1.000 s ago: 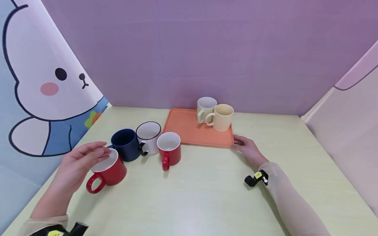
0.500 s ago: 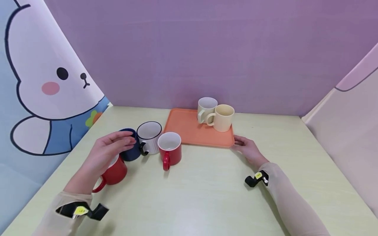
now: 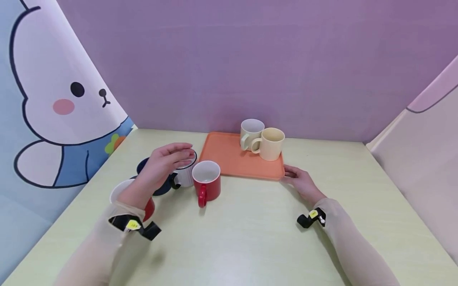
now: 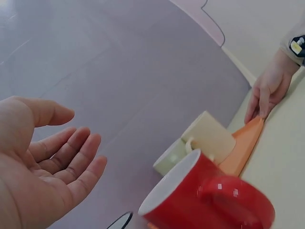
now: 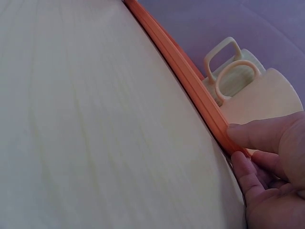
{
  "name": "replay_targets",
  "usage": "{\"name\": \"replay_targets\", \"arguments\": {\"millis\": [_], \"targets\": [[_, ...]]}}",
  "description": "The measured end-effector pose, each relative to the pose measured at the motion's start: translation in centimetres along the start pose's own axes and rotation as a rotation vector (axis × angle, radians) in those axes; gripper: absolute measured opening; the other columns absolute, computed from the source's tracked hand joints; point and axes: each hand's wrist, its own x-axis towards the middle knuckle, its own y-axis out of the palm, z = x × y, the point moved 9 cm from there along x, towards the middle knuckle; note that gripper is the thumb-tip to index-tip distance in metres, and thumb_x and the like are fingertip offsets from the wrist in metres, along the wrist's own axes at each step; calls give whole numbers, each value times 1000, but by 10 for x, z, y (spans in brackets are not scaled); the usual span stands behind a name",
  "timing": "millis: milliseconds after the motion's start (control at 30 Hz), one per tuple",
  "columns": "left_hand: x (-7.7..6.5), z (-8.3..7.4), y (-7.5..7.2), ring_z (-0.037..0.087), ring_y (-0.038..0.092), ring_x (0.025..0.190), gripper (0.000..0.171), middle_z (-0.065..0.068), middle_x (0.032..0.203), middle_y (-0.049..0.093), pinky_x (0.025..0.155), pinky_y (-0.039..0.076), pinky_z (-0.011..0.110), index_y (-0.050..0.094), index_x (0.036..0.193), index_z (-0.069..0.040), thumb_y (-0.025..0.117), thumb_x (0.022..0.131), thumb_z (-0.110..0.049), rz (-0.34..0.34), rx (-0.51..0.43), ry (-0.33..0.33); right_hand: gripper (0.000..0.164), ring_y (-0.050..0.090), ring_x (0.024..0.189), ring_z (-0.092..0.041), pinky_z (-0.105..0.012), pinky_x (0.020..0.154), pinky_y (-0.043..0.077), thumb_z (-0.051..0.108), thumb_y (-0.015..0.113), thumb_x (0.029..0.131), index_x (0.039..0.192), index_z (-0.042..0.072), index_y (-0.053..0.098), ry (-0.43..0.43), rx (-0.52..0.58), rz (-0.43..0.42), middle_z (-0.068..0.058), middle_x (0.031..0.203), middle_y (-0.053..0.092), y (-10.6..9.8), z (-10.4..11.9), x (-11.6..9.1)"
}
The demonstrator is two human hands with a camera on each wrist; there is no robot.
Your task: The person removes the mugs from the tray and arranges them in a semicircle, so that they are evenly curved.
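Note:
My left hand (image 3: 159, 169) hovers over the mugs at the left, its fingers loosely bent and holding nothing. The fingertips overlap a white mug (image 3: 186, 177) with a black rim and handle. Partly hidden behind this hand and wrist are a navy mug (image 3: 164, 187) and a red mug (image 3: 149, 209). Another red mug (image 3: 212, 187) stands just right of the fingertips. My right hand (image 3: 303, 186) pinches the near right corner of an orange tray (image 3: 223, 153) between thumb and fingers. On the tray stand a pale greenish-white mug (image 3: 255, 136) and a cream mug (image 3: 272, 149), handles facing left.
The light wooden table (image 3: 250, 234) runs back to a purple backdrop (image 3: 272, 67). A panel with a cartoon rabbit (image 3: 46, 79) rises along the left side, and a pale panel (image 3: 425, 171) along the right.
My left hand has moved right and away from me, from above the left red mug, past the navy mug, to the white mug. My right hand keeps its hold on the tray.

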Motion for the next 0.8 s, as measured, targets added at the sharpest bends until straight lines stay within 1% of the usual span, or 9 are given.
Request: {"name": "replay_targets", "arguments": {"millis": [100, 167, 300, 400, 467, 633, 700, 800], "targets": [[14, 0, 9, 27, 57, 124, 44, 21, 139, 53, 103, 47, 36, 47, 144, 2, 52, 105, -16, 5, -32, -28, 57, 57, 109, -15, -14, 85, 49, -8, 61, 92, 144, -14, 38, -6, 9, 8, -35, 134, 50, 2, -2, 0], [23, -1, 15, 31, 55, 127, 44, 20, 140, 53, 103, 47, 37, 47, 144, 2, 53, 104, -15, 9, -47, -35, 57, 57, 111, -18, -14, 85, 49, -9, 61, 91, 144, -14, 39, -1, 17, 5, -35, 135, 50, 2, -4, 1], [40, -4, 27, 31, 56, 125, 42, 20, 139, 54, 103, 47, 38, 49, 142, 3, 54, 104, -13, 9, -96, -36, 57, 53, 120, -32, -12, 85, 47, -7, 61, 92, 145, -12, 39, 8, -11, -6, -34, 135, 50, 1, -4, 1], [51, -3, 34, 27, 59, 121, 39, 19, 136, 56, 101, 48, 38, 51, 139, 3, 54, 103, -12, 6, -116, -36, 57, 50, 124, -37, -12, 85, 46, -5, 61, 93, 145, -11, 39, 15, -31, -10, -33, 136, 51, 1, -3, 2], [59, -2, 39, 27, 60, 119, 39, 21, 135, 57, 101, 49, 38, 51, 138, 5, 55, 102, -10, 2, -149, -38, 57, 49, 125, -38, -12, 85, 46, -5, 61, 93, 145, -11, 39, 19, -26, -9, -33, 136, 50, 2, -3, 2], [79, 2, 53, 30, 59, 121, 38, 22, 134, 57, 101, 49, 39, 53, 136, 6, 59, 100, -7, -23, -212, -74, 57, 49, 125, -37, -11, 85, 46, -6, 61, 93, 146, -11, 39, 23, -20, -10, -32, 136, 50, 1, -3, 2], [87, 3, 59, 31, 58, 123, 39, 22, 135, 57, 101, 49, 39, 54, 136, 5, 59, 100, -7, -25, -205, -83, 57, 49, 125, -37, -11, 85, 46, -6, 61, 93, 146, -11, 39, 21, -20, -11, -32, 136, 50, 1, -3, 3], [98, 1, 67, 34, 56, 125, 39, 24, 136, 56, 102, 49, 40, 52, 136, 8, 58, 99, -4, -18, -200, -75, 57, 50, 124, -37, -12, 85, 47, -7, 60, 93, 145, -11, 39, 18, -12, -14, -33, 136, 50, 0, -4, 3]]}}
